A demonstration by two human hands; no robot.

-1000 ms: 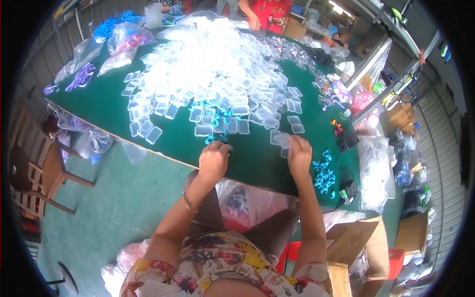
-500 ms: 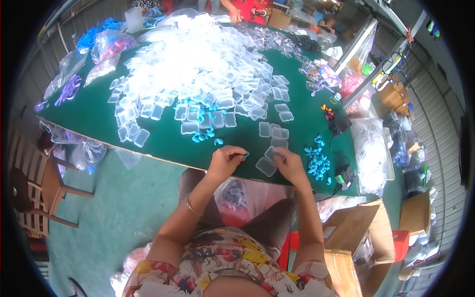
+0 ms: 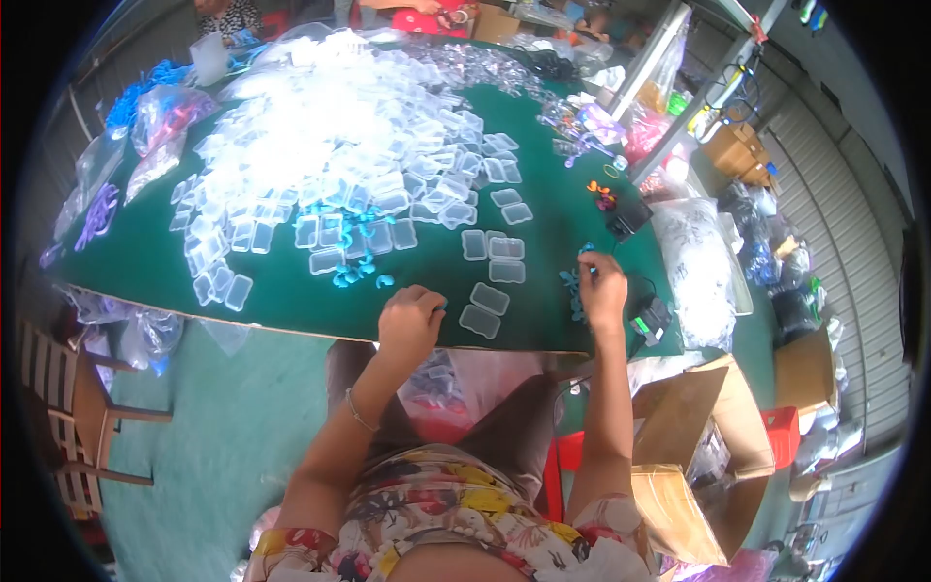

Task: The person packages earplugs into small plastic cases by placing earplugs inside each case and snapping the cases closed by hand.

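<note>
At the near edge of the green bench (image 3: 543, 228), the worker's left hand (image 3: 411, 322) is closed, pinching a small blue piece (image 3: 442, 307), mostly hidden. Between the hands, two clear cases (image 3: 479, 321) lie flat. The right hand (image 3: 603, 287) curls over a blue cluster (image 3: 569, 281); I can't tell whether it grips anything. A light fingertip pinch, one piece at a time, would suit. Beyond, scattered blue bits (image 3: 361, 264) lie before a big bright heap of cases (image 3: 330, 136).

White glare washes out the heap of clear cases (image 3: 335, 136), upper left of centre; fisheye distortion curves the green table (image 3: 305, 303), and black fills the corners.
</note>
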